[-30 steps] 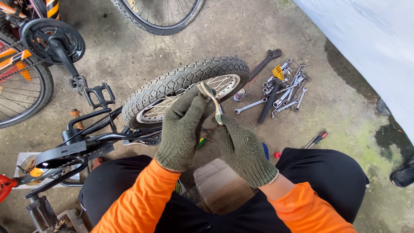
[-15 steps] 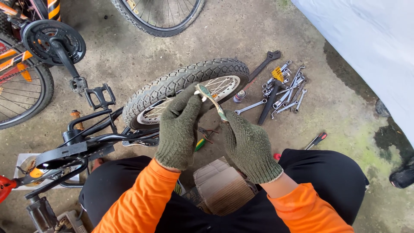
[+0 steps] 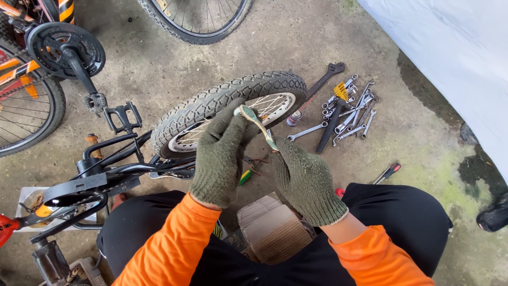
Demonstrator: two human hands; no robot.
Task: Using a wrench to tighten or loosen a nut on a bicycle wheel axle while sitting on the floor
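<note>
Both gloved hands, left [image 3: 219, 153] and right [image 3: 307, 177], are raised close together, fingers pinched.

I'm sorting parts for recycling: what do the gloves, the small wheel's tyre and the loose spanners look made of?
Gloves, left hand and right hand: knitted fabric, olive-green, by the ribbed weave.
Tyre: black matte rubber, going by its blocky tread.
Spanners: bare steel, probably; they shine silvery-grey.

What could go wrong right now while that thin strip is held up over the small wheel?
The thin strip is pinched only at its ends by the left hand and right hand; thick gloves may let it slip. If dropped, it could land among the spokes of the small wheel. The spanners lie loose nearby and could be kicked.
</note>
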